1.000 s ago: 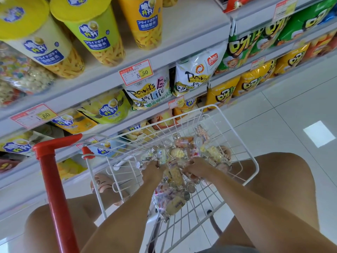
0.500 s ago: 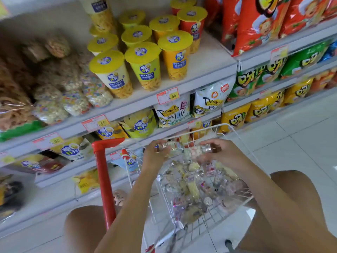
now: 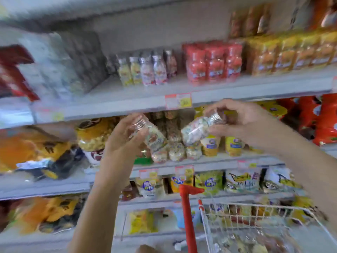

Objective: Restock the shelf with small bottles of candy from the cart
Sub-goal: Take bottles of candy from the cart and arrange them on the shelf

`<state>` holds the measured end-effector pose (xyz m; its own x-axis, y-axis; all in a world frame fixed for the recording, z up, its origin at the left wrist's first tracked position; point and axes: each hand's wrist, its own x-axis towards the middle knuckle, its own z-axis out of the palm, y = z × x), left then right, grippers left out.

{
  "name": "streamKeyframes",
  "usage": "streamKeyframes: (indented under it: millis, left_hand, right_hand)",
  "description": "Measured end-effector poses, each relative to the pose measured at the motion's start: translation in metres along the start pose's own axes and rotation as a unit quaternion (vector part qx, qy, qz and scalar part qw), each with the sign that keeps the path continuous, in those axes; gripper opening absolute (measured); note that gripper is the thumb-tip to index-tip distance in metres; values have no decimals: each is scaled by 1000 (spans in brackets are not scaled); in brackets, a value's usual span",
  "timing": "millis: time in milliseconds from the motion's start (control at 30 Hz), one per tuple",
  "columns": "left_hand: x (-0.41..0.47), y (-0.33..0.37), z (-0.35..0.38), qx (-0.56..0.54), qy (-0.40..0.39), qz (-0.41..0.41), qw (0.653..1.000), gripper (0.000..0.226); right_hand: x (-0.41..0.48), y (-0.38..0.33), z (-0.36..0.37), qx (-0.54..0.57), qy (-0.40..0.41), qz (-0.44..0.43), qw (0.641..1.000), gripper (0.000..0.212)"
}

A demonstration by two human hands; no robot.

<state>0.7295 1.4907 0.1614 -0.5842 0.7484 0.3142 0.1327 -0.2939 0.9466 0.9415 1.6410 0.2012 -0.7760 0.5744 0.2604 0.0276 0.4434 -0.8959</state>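
Note:
My left hand (image 3: pixel 124 141) grips a small clear candy bottle (image 3: pixel 154 137) by its silver-capped neck, its body slanting down to the right. My right hand (image 3: pixel 242 121) pinches the silver cap of a second candy bottle (image 3: pixel 196 129), tilted with its body down to the left. Both bottles hang in front of the middle shelf, just under the upper shelf's edge (image 3: pixel 127 105). On that upper shelf stands a row of several like small bottles (image 3: pixel 144 69). The white wire cart (image 3: pixel 255 214) with more bottles sits at the bottom right. The picture is blurred.
Red packs (image 3: pixel 213 63) and orange packs (image 3: pixel 291 52) stand right of the bottle row, grey bags (image 3: pixel 60 66) to its left. A price tag (image 3: pixel 178 100) hangs on the shelf edge. The cart's red handle post (image 3: pixel 187 216) rises below my hands. Snack bags fill the lower shelves.
Both hands have risen from the cart up to the shelves, each carrying a bottle. The view has swung upward, and the cart has dropped to the bottom right.

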Motion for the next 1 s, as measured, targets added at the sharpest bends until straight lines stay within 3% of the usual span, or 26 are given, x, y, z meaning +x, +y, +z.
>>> streamKeyframes:
  millis: [167,267,333,600,767,867,1000]
  left_hand:
    - [41,61,-62,36,75,96,992,27]
    - [74,79,-88,119,140,127,975,30]
    - [97,84,-100,180,167,139,959,34]
    - [157,74,-113,360,182,108,909,41]
    - [179,63,-119,406,143,78,899,39]
    - [182,60,-122,403,140,48,903,38]
    - [184,54,-124,478,116,-6,870,38]
  right_hand:
    - [85,-74,46,-53,-20,-135,989,32]
    - [137,-105,68,-77,-18,-136,988,34]
    - [168,-120,82,-149,-22,-131,980,33]
    - [256,-125,128,-401,-49,-148,903,31]
    - [280,-123,145,-459,-60,-114,879,47]
    - [288,-132,145,-502,-107,-112,851,54]
    - [302,-138,142,-525,-153,-121,829,51]
